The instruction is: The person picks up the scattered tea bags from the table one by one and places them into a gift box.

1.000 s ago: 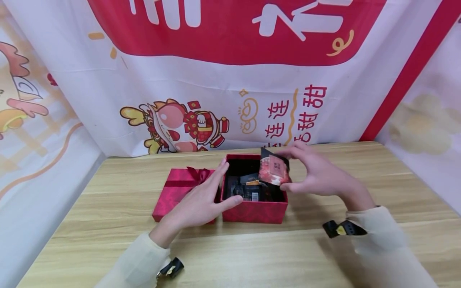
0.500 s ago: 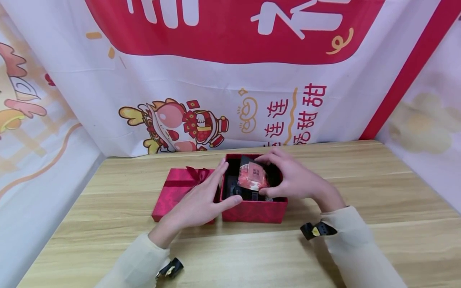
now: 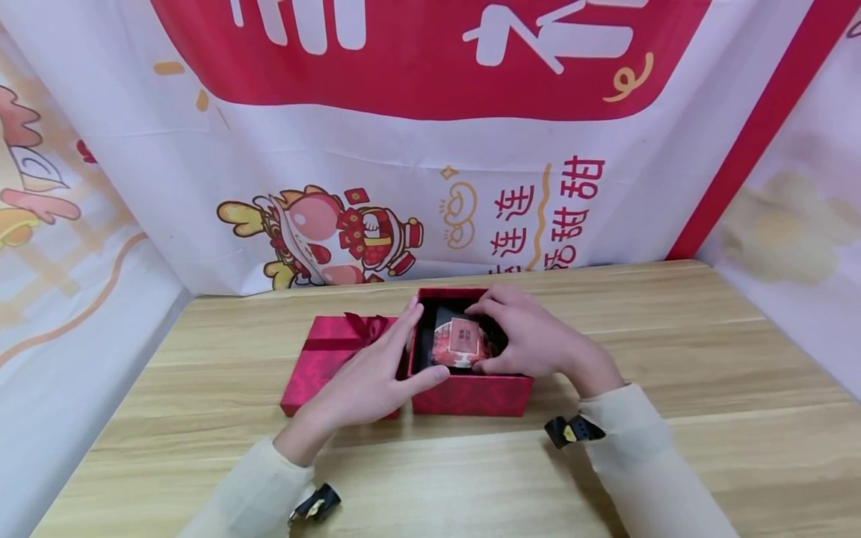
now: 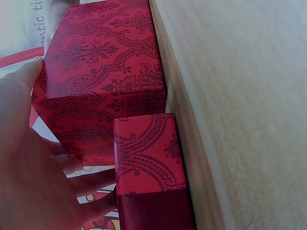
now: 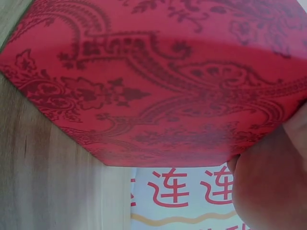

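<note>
An open red patterned gift box [image 3: 471, 396] sits on the wooden table, its inside black. My right hand [image 3: 538, 340] reaches over its right side and holds a small black packet [image 3: 460, 340] with a red printed front by its right edge, down inside the box. My left hand [image 3: 377, 381] rests against the box's left side, fingers extended and thumb at the front corner. In the left wrist view the thumb touches that corner. Below the packet, the other contents are mostly hidden. The right wrist view shows the box's outer wall [image 5: 168, 81] and part of my hand; the packet is out of sight.
Left of the box lies its red lid [image 3: 326, 347] with a ribbon bow [image 3: 368, 326], partly behind my left hand. A white and red printed cloth [image 3: 377, 134] hangs behind the wooden table [image 3: 430, 478]. Black straps with clips are on both sleeves.
My right hand has moved left and down, bringing the packet from the box's right rim into the box, where it now covers the other contents. The left hand has stayed put.
</note>
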A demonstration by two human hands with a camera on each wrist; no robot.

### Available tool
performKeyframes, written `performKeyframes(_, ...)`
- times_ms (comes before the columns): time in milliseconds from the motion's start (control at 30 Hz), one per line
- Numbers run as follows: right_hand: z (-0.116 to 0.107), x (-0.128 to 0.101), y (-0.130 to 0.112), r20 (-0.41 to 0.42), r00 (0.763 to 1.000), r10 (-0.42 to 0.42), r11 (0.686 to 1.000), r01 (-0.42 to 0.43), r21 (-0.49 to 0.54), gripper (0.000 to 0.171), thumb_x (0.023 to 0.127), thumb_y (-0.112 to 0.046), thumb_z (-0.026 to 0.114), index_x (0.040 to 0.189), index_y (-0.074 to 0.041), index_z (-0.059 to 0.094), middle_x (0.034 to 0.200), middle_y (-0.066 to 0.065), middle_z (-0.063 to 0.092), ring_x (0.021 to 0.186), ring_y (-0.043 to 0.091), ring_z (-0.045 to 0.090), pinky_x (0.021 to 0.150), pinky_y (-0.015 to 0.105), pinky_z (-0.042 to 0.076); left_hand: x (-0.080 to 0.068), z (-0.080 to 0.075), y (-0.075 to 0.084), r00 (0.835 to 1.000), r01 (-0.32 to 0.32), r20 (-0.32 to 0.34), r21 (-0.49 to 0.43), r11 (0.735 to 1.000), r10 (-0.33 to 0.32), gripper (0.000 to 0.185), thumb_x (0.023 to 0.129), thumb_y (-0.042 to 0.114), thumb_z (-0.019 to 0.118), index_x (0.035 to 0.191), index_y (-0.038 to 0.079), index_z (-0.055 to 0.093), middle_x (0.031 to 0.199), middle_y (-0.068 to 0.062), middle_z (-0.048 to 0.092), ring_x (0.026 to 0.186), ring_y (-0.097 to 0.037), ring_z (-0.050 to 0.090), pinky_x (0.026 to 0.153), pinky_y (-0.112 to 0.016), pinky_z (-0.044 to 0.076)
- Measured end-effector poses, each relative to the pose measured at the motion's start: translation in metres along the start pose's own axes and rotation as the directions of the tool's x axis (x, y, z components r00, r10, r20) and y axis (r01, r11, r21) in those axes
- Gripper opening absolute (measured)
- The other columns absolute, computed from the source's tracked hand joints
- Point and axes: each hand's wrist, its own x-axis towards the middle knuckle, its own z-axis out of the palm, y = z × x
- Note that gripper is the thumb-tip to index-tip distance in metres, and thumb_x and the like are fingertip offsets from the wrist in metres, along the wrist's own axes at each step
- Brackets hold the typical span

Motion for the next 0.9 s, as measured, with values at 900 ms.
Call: performKeyframes(900,-0.017,-0.045,0.032,-0.367,0.915,0.165,0.976,-0.206,-0.075,0.09,0.089,-0.063,0.076,0.161,-0.019,0.045,0.16,0.019,0.045,0.145,0.042,0.043,0.116,0.071,0.039,0.004,-0.002,0.008,0.997,-0.056,-0.051,0.129,0.99,0.063,0.104,0.092,0.083,0.055,0.171,0.038,0.007,0.179,0.015,-0.004,0.166,-0.03,0.021,0.126,-0.072,0.026)
